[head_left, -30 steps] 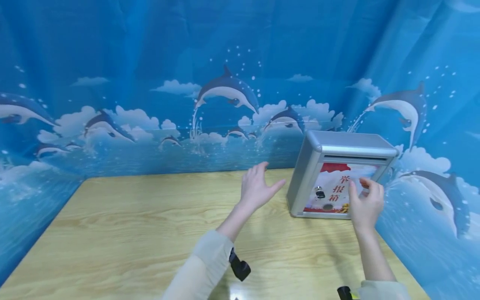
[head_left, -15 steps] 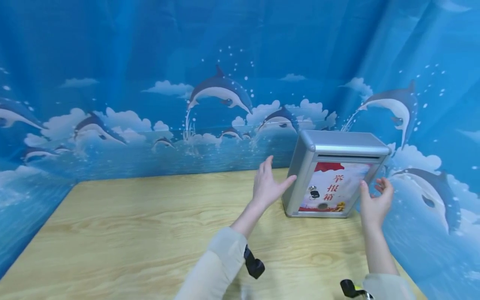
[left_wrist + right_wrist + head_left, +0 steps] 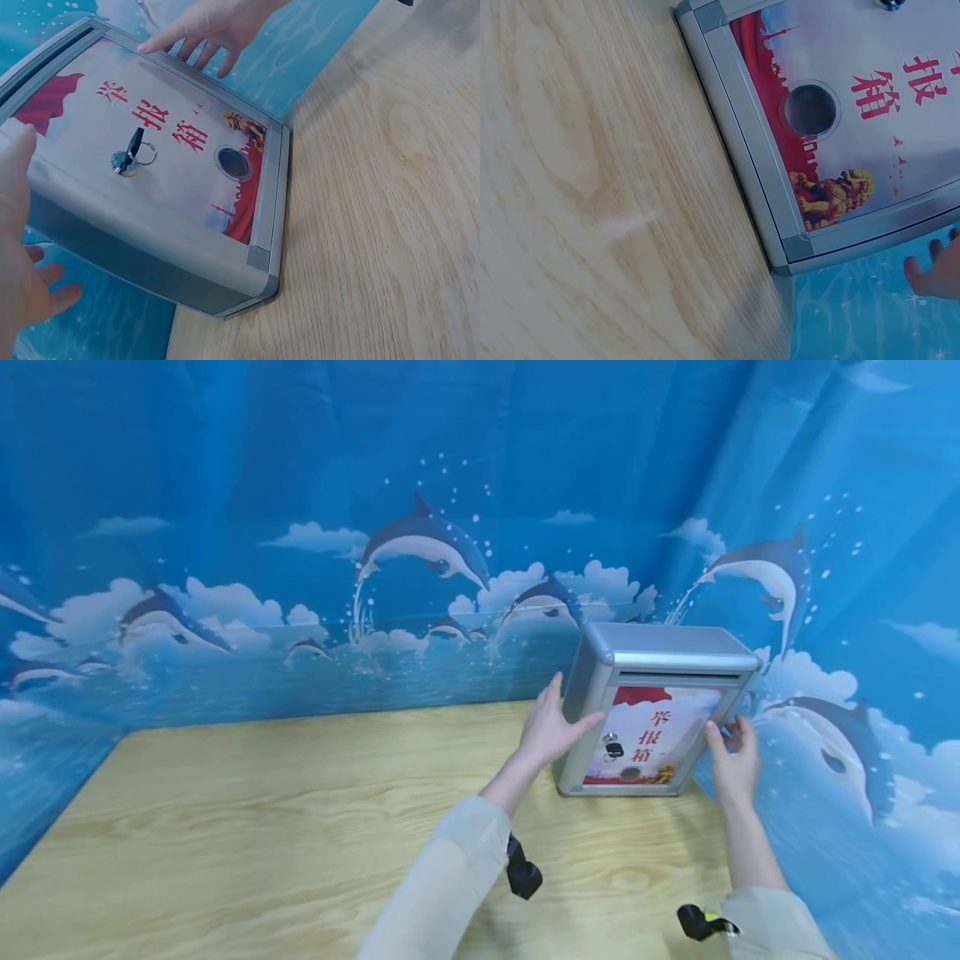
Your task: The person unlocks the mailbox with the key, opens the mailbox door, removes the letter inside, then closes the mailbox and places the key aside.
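Note:
A grey metal drop box (image 3: 675,647) stands upright on the table, with a slot along its upper front. Red characters mark its printed front panel (image 3: 172,180). A key (image 3: 134,142) with a ring sits in the lock, and a round window (image 3: 810,110) lies lower down. My left hand (image 3: 551,727) is at the box's left side, thumb spread toward the front edge and fingers along the side. At the right side is my right hand (image 3: 733,764), its fingers slightly bent and its thumb near the front edge. Whether either hand touches the box I cannot tell.
The box stands on a wood-grain table (image 3: 300,827) near its back right corner. Behind it and to the right hangs a blue curtain (image 3: 247,468) printed with dolphins. Black straps (image 3: 522,868) show at both wrists.
The view has turned slightly right. My left hand has come up to the box's left side. My right hand has moved from in front of the panel to the right side.

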A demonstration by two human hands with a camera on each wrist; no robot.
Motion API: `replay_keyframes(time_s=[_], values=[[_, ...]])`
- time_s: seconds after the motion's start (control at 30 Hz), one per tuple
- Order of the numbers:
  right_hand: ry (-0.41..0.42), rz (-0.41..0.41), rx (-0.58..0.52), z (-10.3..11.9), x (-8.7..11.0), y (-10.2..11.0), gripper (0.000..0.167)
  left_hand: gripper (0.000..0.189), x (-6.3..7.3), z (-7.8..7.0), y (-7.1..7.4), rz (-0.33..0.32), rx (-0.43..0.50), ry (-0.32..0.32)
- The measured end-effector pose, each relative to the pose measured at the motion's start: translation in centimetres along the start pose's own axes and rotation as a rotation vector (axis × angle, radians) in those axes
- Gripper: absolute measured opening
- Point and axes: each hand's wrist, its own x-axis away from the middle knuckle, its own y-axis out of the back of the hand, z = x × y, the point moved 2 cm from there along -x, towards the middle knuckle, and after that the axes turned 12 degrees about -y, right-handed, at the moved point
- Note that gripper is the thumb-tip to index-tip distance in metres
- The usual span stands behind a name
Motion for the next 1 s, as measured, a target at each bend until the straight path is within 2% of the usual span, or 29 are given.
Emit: replay_keyframes(time_s=[0.2, 0.33, 0.4, 0.5, 0.57, 0.8, 1.0], values=[[-0.079, 0.104, -0.040, -0.1, -0.6, -0.5, 0.073, 0.092, -0.5, -0.5, -1.3, 0.049, -0.009, 0.018], [-0.100, 0.147, -0.035, -0.1, -0.9, -0.6, 0.072, 0.093, -0.7, -0.5, -1.8, 0.022, 0.023, 0.049], [-0.092, 0.134, -0.017, -0.2, -1.2, -0.6, 0.059, 0.093, -0.7, -0.4, -2.1, 0.005, 0.053, 0.055], [-0.066, 0.106, -0.009, -0.4, -1.5, -0.7, 0.030, 0.094, -0.8, 0.2, -2.5, -0.004, 0.105, 0.068], [-0.051, 0.096, -0.032, -0.5, -1.6, -0.7, 0.022, 0.095, -0.8, 0.6, -2.7, 0.001, 0.136, 0.080], [-0.079, 0.171, -0.149, -0.8, -1.7, -0.9, 0.019, 0.097, -0.7, 1.7, -3.3, 0.038, 0.150, 0.074], [-0.100, 0.214, -0.113, -0.8, -1.9, -0.8, 0.021, 0.099, -0.7, 1.5, -3.4, 0.025, 0.146, 0.105]])
